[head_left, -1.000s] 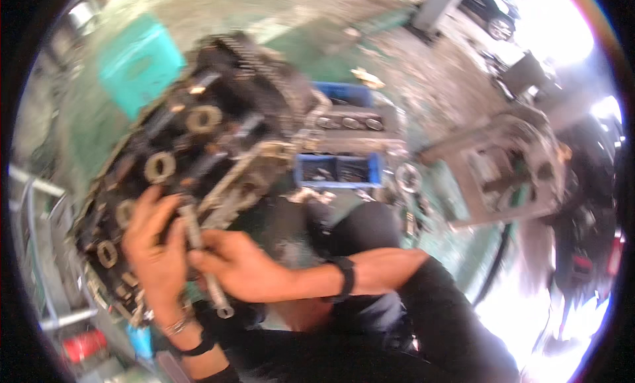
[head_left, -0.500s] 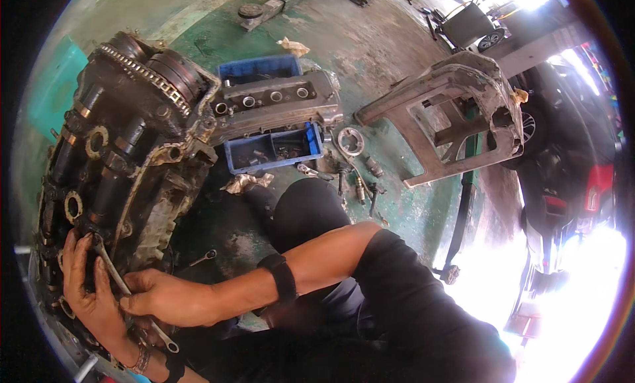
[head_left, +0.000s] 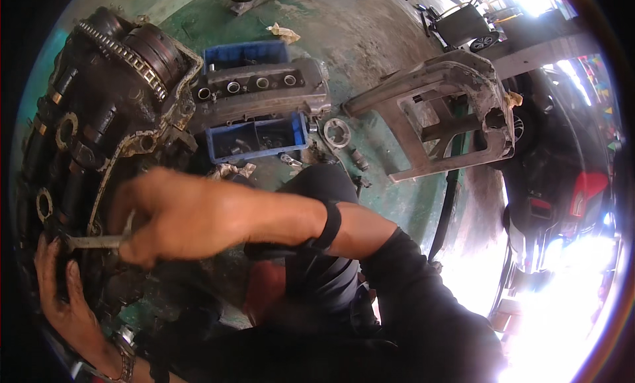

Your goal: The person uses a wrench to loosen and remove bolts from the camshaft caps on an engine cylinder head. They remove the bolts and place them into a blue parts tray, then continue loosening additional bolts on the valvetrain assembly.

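A dark, oily engine (head_left: pixel 89 128) with a timing chain (head_left: pixel 122 55) at its far end stands at my left. My right hand (head_left: pixel 188 214), smeared by motion, is closed around a wrench (head_left: pixel 97 242). The wrench lies roughly crosswise, its far end at the engine's near-left part. My left hand (head_left: pixel 69 310) rests against the engine beside that end, fingers stretched and apart. Whatever the wrench end sits on is hidden. Pale ring-shaped gaskets (head_left: pixel 44 204) show on the engine just beyond my left fingers.
Past the engine lie a valve cover (head_left: pixel 264 85) and two blue trays (head_left: pixel 258 145), the nearer one holding small metal parts. A metal ring (head_left: pixel 337 133) is on the green floor. A large frame-like part (head_left: pixel 430 125) stands right of it, with a dark car (head_left: pixel 562 158) beyond.
My right hand has swung the wrench's handle away from me, from slanting toward my body to nearly crosswise. My left hand stays beside the wrench's end. The whole view has shifted slightly.
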The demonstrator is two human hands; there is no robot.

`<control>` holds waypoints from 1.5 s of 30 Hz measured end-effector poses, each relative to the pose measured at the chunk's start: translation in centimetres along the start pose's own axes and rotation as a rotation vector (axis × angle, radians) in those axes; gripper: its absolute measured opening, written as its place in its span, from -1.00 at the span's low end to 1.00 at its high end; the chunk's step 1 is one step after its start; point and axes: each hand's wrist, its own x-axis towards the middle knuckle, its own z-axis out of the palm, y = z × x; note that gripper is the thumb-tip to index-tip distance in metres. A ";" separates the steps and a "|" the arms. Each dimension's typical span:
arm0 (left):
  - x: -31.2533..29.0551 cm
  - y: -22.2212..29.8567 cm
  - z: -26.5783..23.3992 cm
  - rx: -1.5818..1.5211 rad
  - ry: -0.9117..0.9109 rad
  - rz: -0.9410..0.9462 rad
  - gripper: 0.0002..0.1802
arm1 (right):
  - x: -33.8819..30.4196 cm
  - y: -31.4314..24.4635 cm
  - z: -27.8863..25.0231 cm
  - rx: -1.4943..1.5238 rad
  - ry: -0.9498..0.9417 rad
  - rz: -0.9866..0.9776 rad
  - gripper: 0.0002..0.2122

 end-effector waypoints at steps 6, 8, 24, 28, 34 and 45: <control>0.0 0.7 0.0 0.231 -0.014 0.116 -0.58 | 0.0 -0.7 -0.7 0.153 0.183 -0.019 -0.79; 0.0 1.2 0.3 0.146 -0.020 0.079 -0.56 | 0.7 -0.2 0.0 0.124 0.261 -0.068 -0.82; 0.7 6.3 1.1 0.015 0.132 0.023 -0.58 | 7.3 -0.1 -3.1 -0.932 1.102 -1.054 -0.72; 0.8 6.3 1.1 0.032 0.196 0.088 -0.62 | 10.2 -1.4 -2.9 -0.823 1.226 -1.044 -0.75; 1.6 6.4 1.5 0.011 0.254 0.138 -0.71 | 10.0 -1.3 -2.0 -0.654 1.154 -0.893 -0.80; 1.6 6.4 2.2 0.084 0.305 0.119 -0.75 | 5.8 -0.8 -0.6 -1.133 0.549 -0.994 -0.67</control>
